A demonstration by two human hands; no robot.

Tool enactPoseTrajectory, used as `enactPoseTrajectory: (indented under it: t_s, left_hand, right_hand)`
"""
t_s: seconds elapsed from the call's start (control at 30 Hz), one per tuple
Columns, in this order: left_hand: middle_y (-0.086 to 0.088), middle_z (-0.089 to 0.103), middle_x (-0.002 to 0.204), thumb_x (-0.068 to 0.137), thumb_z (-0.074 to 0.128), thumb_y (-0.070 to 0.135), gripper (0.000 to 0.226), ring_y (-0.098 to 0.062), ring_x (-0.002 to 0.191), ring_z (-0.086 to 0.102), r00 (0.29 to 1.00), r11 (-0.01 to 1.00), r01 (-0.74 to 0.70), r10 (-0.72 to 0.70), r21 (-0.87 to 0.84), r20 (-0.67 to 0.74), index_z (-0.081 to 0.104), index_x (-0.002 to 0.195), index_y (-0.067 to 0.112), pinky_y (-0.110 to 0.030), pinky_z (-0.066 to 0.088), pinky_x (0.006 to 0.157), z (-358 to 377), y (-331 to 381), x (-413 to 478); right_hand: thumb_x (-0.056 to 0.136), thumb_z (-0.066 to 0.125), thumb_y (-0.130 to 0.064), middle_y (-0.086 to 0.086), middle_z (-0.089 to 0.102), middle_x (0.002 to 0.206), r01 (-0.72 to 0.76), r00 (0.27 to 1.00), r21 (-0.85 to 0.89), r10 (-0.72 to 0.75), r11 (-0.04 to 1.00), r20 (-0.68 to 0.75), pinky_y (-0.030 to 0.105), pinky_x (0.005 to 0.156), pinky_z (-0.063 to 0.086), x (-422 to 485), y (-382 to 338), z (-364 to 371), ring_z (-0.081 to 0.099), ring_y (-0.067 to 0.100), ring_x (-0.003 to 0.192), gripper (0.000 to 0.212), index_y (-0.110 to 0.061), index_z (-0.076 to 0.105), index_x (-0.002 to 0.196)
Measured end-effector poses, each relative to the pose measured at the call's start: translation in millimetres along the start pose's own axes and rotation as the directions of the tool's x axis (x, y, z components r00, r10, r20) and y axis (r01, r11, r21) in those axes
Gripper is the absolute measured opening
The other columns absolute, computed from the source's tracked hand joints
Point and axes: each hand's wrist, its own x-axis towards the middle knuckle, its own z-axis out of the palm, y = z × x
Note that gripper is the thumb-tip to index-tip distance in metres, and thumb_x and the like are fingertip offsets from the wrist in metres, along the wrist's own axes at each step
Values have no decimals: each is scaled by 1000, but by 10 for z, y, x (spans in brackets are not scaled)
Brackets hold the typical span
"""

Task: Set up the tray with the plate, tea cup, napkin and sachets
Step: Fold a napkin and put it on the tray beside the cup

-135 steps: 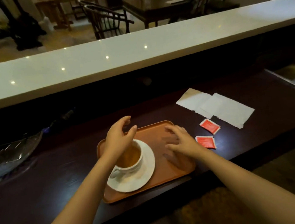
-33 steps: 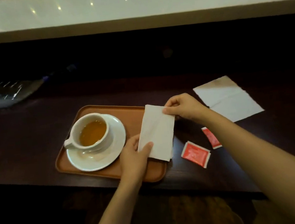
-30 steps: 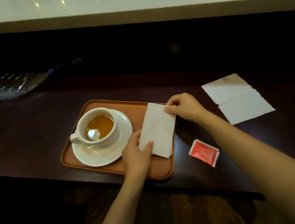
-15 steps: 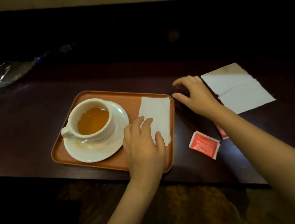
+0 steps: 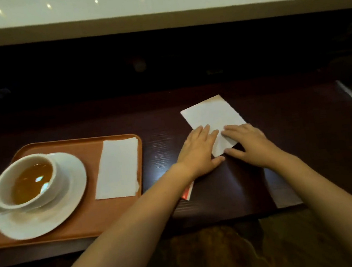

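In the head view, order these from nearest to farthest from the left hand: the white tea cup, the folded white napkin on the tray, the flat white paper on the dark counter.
1. Flat white paper: under the left hand's fingertips, on the counter.
2. Folded white napkin: left of it, on the orange tray's right part.
3. White tea cup: far left, on its saucer.

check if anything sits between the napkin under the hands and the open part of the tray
Nothing visible blocks it. The white paper napkin on the counter and the orange plastic tray are separated only by bare dark wood. On the tray, the folded white napkin fills the near side.
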Motion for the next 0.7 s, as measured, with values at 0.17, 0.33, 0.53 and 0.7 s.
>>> enactPoseTrajectory:
  t_s: [0.17, 0.33, 0.53, 0.7]
  left_hand:
    - [-14, 34, 145, 82, 51, 53, 67, -29, 132, 29, 994, 982, -104, 107, 160, -13, 37, 134, 14, -39, 20, 110, 61, 91, 74]
    - [-12, 39, 139, 75, 48, 67, 75, -29, 128, 32, 994, 965, -111, 111, 239, 14, 38, 130, 18, -46, 23, 109, 133, 227, -5]
    - [-6, 63, 112, 85, 51, 43, 44, -29, 107, 52, 985, 1000, -26, 25, -3, -168, 48, 122, 21, -42, 37, 91, 23, 300, 85]
    - [-18, 68, 85, 90, 47, 21, 19, -39, 85, 60, 940, 941, 130, -217, -311, -264, 60, 98, 9, -40, 42, 73, -22, 281, 247]
  right_hand:
    - [82, 59, -25, -4, 50, 135, 52, 997, 24, -50, 998, -55, 36, 102, 27, -340, 140, -20, 41, 20, 122, 46, -23, 47, 126]
    - [83, 54, -9, 3, 68, 100, 122, 963, -44, -129, 992, -236, 37, 88, 38, -413, 192, -6, 58, 26, 96, 15, -13, 62, 95]
    - [82, 55, -14, 2, 68, 97, 88, 960, 334, 9, 938, -280, 37, 76, 49, -182, 163, -293, 61, 21, 88, 17, -19, 60, 97]
    - [78, 63, -10, 0, 66, 108, 55, 980, 500, 50, 864, -194, 21, 84, 41, 40, 330, -454, 59, 14, 99, 28, -18, 62, 105]
